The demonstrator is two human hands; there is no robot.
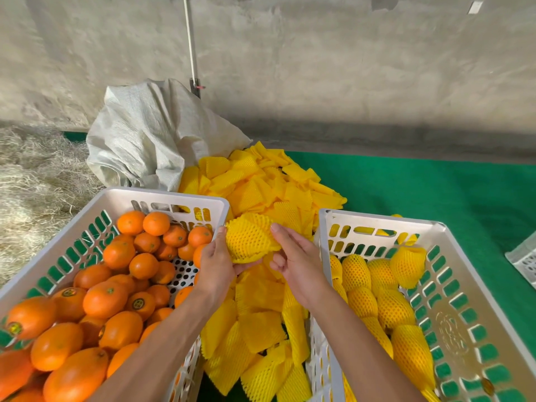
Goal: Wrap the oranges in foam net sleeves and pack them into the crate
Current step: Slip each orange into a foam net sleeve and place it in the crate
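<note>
Forearms in, both hands busy mid-wrap between crates.
Left hand (216,256) cradling sleeved orange (249,239); right hand (295,256) pinching its net. Packed crate (377,224) at 3 o'clock roughly half filled; bare oranges (116,285) heaped at 9 o'clock, many left.

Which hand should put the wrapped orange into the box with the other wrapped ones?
Probably the right hand. It is already touching the wrapped orange and sits right beside the crate of wrapped oranges. The left hand is over by the crate of bare oranges.
</note>
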